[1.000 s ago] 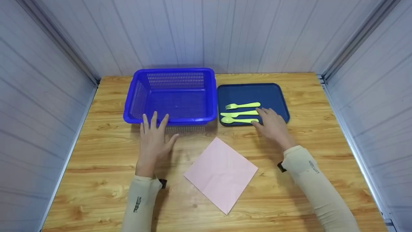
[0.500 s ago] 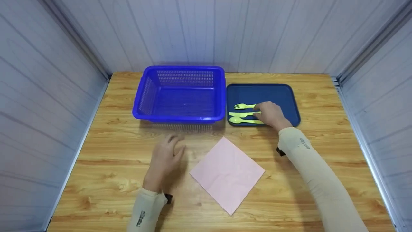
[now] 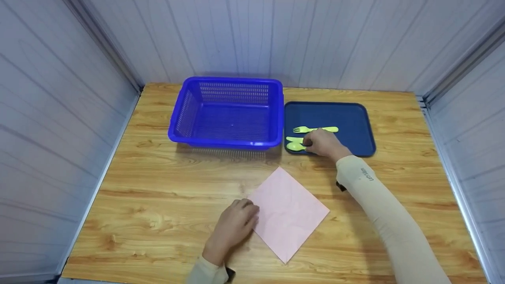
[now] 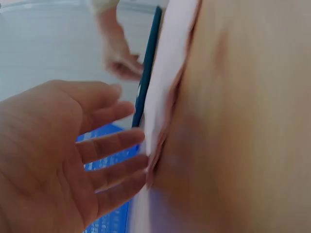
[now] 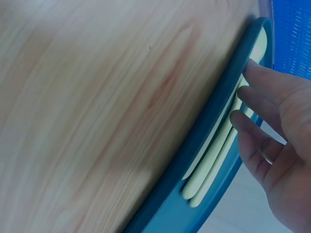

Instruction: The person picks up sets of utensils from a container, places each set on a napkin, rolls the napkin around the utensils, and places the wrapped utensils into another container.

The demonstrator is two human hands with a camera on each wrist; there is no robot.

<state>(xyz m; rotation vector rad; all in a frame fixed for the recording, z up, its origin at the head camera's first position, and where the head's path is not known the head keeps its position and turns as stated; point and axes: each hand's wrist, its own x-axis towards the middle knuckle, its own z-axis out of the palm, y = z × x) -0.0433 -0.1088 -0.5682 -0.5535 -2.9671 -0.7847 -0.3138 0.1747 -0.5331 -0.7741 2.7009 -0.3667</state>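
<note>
At one o'clock from the pink napkin (image 3: 292, 217), on the blue tray (image 3: 353, 120), spoon (image 3: 294, 146) and knife (image 3: 294, 139), presumably light and stiff, best pinched mid-handle, lie under the unclosed right hand (image 3: 323, 142); left hand (image 3: 236, 220), loose, at the napkin's nine o'clock corner.

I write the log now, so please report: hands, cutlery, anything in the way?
Left hand at left edge of napkin, fingers relaxed. Right hand at knife and spoon, grip unclear. Fork also on tray. Nothing seen in the way.
</note>
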